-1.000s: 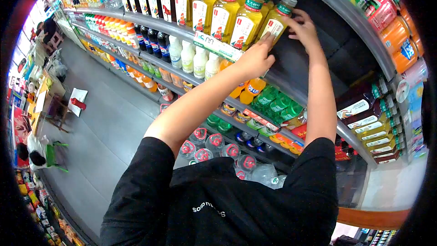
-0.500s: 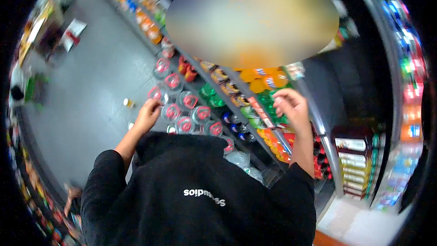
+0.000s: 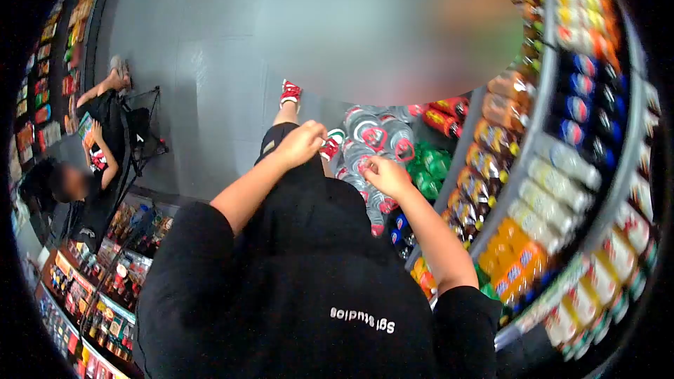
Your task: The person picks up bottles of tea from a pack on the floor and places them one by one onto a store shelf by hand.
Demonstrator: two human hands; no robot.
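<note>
My left hand (image 3: 302, 144) is in front of my body above my black shorts, its fingers loosely curled with nothing visible in them. My right hand (image 3: 385, 175) is also curled, thumb near the fingertips. It overlaps the large clear water bottles (image 3: 359, 125) with red carry handles that stand on the floor; no held object shows, and I cannot tell whether it touches a handle. Green bottles (image 3: 430, 161) are just right of that hand. Below my left hand show my red shoes (image 3: 331, 146), one partly hidden by the hand.
To the right, curved shelves hold Pepsi bottles (image 3: 581, 88), orange drink bottles (image 3: 516, 256) and clear bottles (image 3: 551, 200). Grey floor (image 3: 189, 42) lies ahead. At left, a person (image 3: 105, 151) sits in a folding chair (image 3: 151, 126), holding something flat. Packed goods racks (image 3: 116, 309) line the lower left.
My view has turned left, bringing the seated person and my shoes into sight. Both hands are lower and closer together; my right hand has left the shelf front and curled more.
</note>
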